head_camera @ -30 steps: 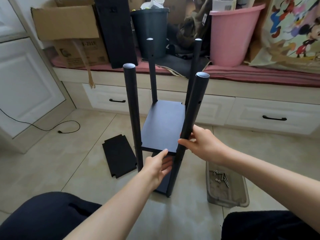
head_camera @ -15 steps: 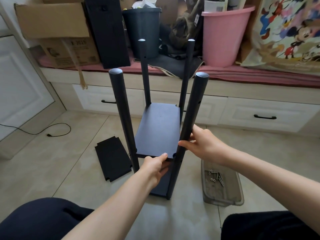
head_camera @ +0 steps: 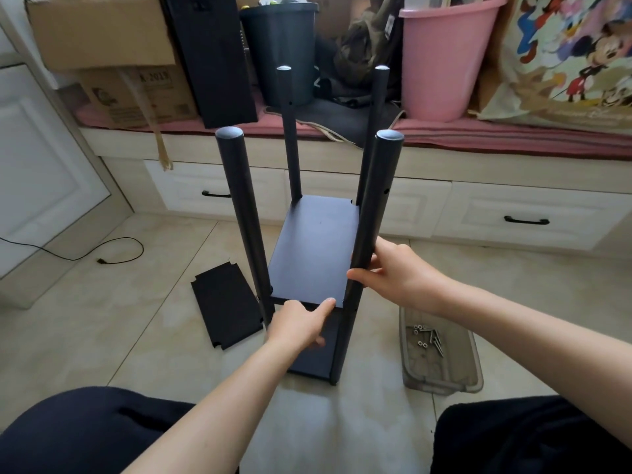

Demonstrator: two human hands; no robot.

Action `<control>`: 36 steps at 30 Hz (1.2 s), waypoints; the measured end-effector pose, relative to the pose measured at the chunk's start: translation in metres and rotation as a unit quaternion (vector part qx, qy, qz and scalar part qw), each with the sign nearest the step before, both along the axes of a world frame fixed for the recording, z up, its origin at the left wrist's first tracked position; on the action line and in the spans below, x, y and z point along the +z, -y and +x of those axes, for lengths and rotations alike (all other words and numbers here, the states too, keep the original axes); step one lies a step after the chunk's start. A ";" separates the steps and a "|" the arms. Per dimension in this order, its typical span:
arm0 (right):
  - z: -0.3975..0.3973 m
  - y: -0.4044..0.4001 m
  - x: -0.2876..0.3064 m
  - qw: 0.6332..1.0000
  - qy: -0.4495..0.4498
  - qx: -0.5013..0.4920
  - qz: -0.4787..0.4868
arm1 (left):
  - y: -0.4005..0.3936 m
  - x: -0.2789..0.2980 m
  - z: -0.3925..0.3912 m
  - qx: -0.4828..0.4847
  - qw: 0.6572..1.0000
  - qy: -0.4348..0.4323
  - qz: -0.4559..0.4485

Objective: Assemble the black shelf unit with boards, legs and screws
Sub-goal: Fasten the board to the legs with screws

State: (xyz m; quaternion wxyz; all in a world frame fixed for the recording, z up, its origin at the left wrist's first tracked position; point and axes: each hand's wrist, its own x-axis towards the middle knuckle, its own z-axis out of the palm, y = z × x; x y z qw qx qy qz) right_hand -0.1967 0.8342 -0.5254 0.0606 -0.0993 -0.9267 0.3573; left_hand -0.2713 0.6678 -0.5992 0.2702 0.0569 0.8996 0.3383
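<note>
The half-built black shelf unit (head_camera: 316,254) stands upright on the beige tiled floor (head_camera: 102,323) directly in front of me at 12 o'clock, between my knees. Four round black tubular legs rise from it: the near-left leg (head_camera: 241,206), the near-right leg (head_camera: 372,206), the far-left leg (head_camera: 290,131) and the far-right leg (head_camera: 376,114). A flat black rectangular shelf board (head_camera: 314,248) sits between the legs at mid height, and a second black board (head_camera: 316,357) lies lower, close to the floor. My left hand (head_camera: 297,323) grips the near edge of the mid-height board, thumb on top and fingers curled beneath. My right hand (head_camera: 396,271) is wrapped around the near-right leg, thumb across its front, at the level of that board. My two hands are apart, each clamped on its own part. A spare flat black board with notched corners (head_camera: 225,309) lies on the floor at 10 o'clock, just beside the unit. A translucent grey plastic tray (head_camera: 441,378) rests on the floor at 3 o'clock and holds loose silver screws and washers (head_camera: 427,336). At 12 o'clock beyond the unit runs a white drawer bench (head_camera: 513,213) carrying a pink plastic bucket (head_camera: 441,63) and a brown cardboard box (head_camera: 99,32).
</note>
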 end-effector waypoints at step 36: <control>-0.005 -0.001 0.010 1.000 -0.015 0.010 0.002 | 0.007 -0.023 -0.004 -0.321 0.839 -0.431 -0.088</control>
